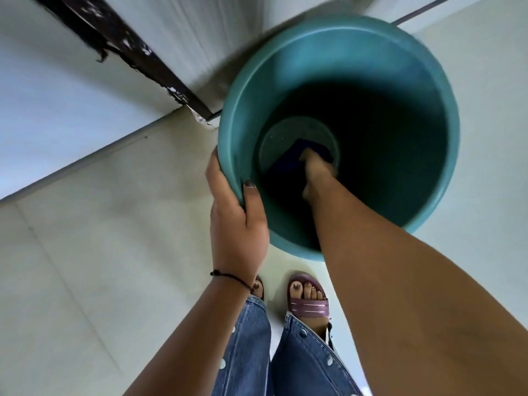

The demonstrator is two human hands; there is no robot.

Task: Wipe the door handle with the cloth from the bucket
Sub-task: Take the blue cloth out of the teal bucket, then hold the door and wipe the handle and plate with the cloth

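A teal plastic bucket (445, 90) stands on the pale tiled floor, seen from straight above. My left hand (234, 212) grips its near-left rim, thumb inside the wall. My right hand (315, 172) reaches deep down to the bucket's bottom, its fingers closed on a dark blue cloth (288, 164) that lies there. The lower part of the bucket's inside is dark. No door handle is in view.
A dark, worn door frame strip (120, 44) runs diagonally at the upper left, ending at the floor beside the bucket. A white wall or door panel (57, 110) lies left of it. My feet in purple sandals (307, 298) stand just below the bucket.
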